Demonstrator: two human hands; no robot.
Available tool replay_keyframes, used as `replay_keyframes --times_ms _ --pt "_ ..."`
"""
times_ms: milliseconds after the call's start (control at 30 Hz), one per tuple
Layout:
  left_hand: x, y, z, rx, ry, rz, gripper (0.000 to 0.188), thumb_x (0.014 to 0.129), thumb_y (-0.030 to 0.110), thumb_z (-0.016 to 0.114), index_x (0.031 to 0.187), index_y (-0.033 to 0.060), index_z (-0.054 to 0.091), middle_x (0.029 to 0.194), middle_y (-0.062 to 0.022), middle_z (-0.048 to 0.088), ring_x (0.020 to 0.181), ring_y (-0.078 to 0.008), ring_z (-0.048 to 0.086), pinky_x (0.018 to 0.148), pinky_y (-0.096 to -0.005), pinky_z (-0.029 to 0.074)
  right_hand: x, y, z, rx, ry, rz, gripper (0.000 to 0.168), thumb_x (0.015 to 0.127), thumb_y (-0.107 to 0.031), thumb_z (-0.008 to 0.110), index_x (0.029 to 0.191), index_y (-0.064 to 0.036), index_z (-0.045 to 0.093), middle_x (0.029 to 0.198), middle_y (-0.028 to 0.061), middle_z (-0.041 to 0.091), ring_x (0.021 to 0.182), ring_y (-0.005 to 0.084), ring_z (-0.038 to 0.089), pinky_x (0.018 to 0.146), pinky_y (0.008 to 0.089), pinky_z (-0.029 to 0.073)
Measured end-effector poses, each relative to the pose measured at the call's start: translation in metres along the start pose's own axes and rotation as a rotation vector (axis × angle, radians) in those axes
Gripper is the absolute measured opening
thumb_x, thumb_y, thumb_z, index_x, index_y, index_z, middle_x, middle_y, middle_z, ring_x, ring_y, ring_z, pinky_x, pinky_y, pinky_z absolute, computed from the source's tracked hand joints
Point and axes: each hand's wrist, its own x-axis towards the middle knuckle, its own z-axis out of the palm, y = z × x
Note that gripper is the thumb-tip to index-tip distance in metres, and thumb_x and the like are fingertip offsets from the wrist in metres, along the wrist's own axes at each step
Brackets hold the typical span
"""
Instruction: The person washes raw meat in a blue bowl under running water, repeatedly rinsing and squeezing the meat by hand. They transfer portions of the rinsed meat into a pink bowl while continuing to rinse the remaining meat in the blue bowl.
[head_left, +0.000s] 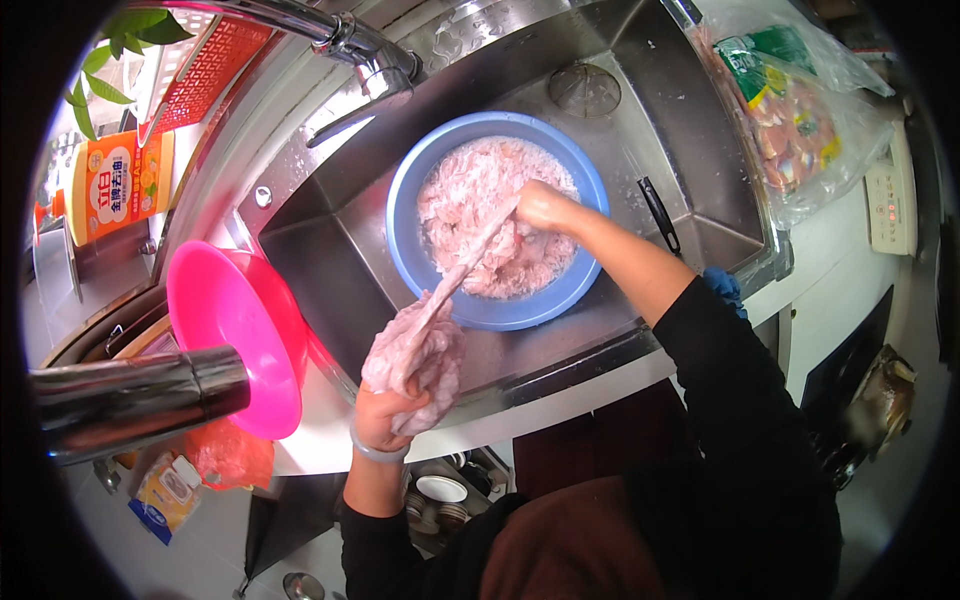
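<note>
My left hand grips a bundle of pale pink, slimy raw intestine above the sink's front edge. From this bundle a stretched strand runs up to my right hand, whose closed fingers pinch its other end over a round blue plastic basin. Pinkish raw meat-like strips and whitish foam fill much of the basin. The basin rests inside a stainless steel sink. A ring-shaped bangle circles my left wrist.
A chrome faucet stands behind the sink. Left are a pink plastic basin and an orange detergent bottle. A wire strainer and a black handle lie in the sink. Bagged raw meat sits at right.
</note>
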Motion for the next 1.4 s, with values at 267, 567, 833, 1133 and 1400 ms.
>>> replay_keyframes --times_ms 267,567,833,1133,1400 --pt "-0.033 0.018 0.001 -0.045 0.046 0.07 0.092 0.054 0.0 0.069 0.135 -0.0068 0.027 0.127 -0.0199 0.047 0.111 -0.0239 0.053 0.096 -0.0335 0.041 -0.004 -0.006 -0.009 0.062 -0.041 0.242 0.02 0.074 -0.013 0.057 0.083 0.002 0.066 0.077 0.0177 0.065 0.072 0.0264 0.063 0.065 0.0377 0.048" --pt "-0.064 0.041 0.002 0.007 0.113 0.112 0.092 0.055 0.004 0.073 0.133 -0.0111 0.027 0.125 -0.023 0.047 0.108 -0.0267 0.054 0.094 -0.0366 0.043 0.01 0.028 -0.003 -0.143 0.102 0.033 0.021 0.075 -0.01 0.055 0.089 -0.001 0.069 0.083 0.0175 0.066 0.078 0.0267 0.063 0.07 0.0375 0.048" --pt "-0.084 0.064 0.016 0.166 0.223 0.253 0.077 0.063 0.012 0.072 0.127 -0.0129 0.035 0.12 -0.023 0.05 0.103 -0.0261 0.056 0.088 -0.0329 0.046 0.015 0.041 -0.009 0.021 0.088 0.25 0.023 0.075 -0.018 0.063 0.088 -0.001 0.069 0.089 0.0225 0.065 0.082 0.0313 0.063 0.075 0.0373 0.048" --pt "-0.108 0.097 0.039 0.657 0.376 0.481 0.059 0.074 0.013 0.064 0.122 -0.0129 0.041 0.115 -0.0231 0.054 0.097 -0.0251 0.059 0.083 -0.0304 0.049 0.018 0.037 -0.006 0.208 0.136 0.292 0.022 0.076 -0.02 0.064 0.085 0.001 0.068 0.087 0.0236 0.064 0.079 0.0322 0.064 0.072 0.0392 0.049" --pt "-0.027 0.075 0.043 0.118 -0.025 0.248 0.087 0.065 0.027 0.069 0.129 -0.016 0.028 0.099 -0.0189 0.053 0.082 -0.0228 0.057 0.068 -0.0258 0.049 -0.012 0.02 -0.003 -0.049 0.094 -0.078 0.018 0.08 -0.014 0.06 0.086 0.002 0.064 0.076 0.0177 0.064 0.07 0.0245 0.064 0.063 0.0354 0.049"
